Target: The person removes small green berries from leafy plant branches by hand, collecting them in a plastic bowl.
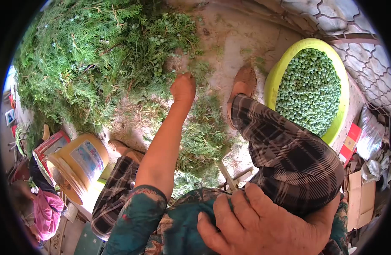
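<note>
My left hand (183,88) reaches forward on a straight arm and is closed in a fist beside the pile of green conifer branches (93,59). What its fingers hold, if anything, is hidden. Loose sprigs and small blue-green cones lie around it. Close to the camera, my right hand (263,223) hovers or rests over my lap with its fingers apart, and nothing shows in it. To the right stands a yellow-green tub (270,87) filled with small green cones (308,91).
Cut sprigs (202,140) litter the floor between my feet. At left are a yellow bucket (87,159) and a person in a pink top (47,214). Wire mesh (365,63), a plastic bag (369,136) and a cardboard box (360,199) line the right side.
</note>
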`<state>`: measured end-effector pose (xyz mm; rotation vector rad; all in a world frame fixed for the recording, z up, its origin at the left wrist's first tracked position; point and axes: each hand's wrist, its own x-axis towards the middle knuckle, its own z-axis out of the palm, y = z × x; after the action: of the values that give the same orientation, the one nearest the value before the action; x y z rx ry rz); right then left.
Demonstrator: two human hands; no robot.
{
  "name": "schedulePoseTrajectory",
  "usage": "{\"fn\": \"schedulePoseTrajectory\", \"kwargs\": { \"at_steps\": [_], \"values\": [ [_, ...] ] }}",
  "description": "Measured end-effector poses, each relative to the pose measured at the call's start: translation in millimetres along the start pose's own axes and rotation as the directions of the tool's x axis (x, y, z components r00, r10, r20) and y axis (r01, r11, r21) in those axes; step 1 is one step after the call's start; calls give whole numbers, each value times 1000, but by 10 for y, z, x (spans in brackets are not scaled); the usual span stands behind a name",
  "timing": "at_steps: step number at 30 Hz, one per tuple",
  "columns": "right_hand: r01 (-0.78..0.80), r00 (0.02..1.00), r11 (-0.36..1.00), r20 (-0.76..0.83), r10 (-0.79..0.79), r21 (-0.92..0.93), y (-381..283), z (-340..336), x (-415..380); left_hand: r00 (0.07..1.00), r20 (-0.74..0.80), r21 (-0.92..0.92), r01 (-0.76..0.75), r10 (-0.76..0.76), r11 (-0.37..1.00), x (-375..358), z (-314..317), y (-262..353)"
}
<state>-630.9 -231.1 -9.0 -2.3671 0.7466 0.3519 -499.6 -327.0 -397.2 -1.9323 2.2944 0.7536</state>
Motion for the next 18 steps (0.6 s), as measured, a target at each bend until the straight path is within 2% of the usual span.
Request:
{"fn": "schedulePoseTrajectory", "kwargs": {
  "at_steps": [1,3,4,6,7,8,10,12,14,15,17,18],
  "values": [
    [3,1000,1000,2,-3,-31,-39,19,-9,991,-109,-102,-92,81,990,-56,-133,-12],
    [-162,977,987,-140,160,-6,-210,125,-18,931,-308,-239,-275,196,931,-182,-413,-23],
    [-213,959,977,-191,210,4,-242,116,-21,925,-325,-229,-281,199,932,-243,-569,-30],
    [-30,994,999,-101,28,-21,-109,-94,23,906,-338,-263,-350,254,899,-366,-938,-19],
    [-20,942,1000,-336,24,16,-101,44,39,887,-370,-253,-383,277,888,-438,-1145,4],
    [-16,937,1000,-349,12,-10,-108,74,45,875,-394,-238,-391,279,889,-508,-1339,20],
    [-129,908,985,-384,164,116,-103,49,45,745,-560,-170,-532,363,830,-638,-1720,52],
    [-225,793,957,-536,290,184,-32,7,40,678,-623,-97,-562,390,821,-769,-2114,106],
    [-304,584,904,-692,425,300,35,19,86,710,-631,-201,-540,313,818,-969,-2497,164],
    [-305,546,893,-708,449,331,91,10,108,787,-579,-311,-453,212,835,-1071,-2683,202],
    [-303,503,888,-734,457,345,160,24,199,876,-472,-681,-432,98,591,-1221,-2898,171],
    [-142,431,891,-784,447,430,187,55,272,905,-418,-806,-410,80,427,-1328,-3054,210]
  ]
}}
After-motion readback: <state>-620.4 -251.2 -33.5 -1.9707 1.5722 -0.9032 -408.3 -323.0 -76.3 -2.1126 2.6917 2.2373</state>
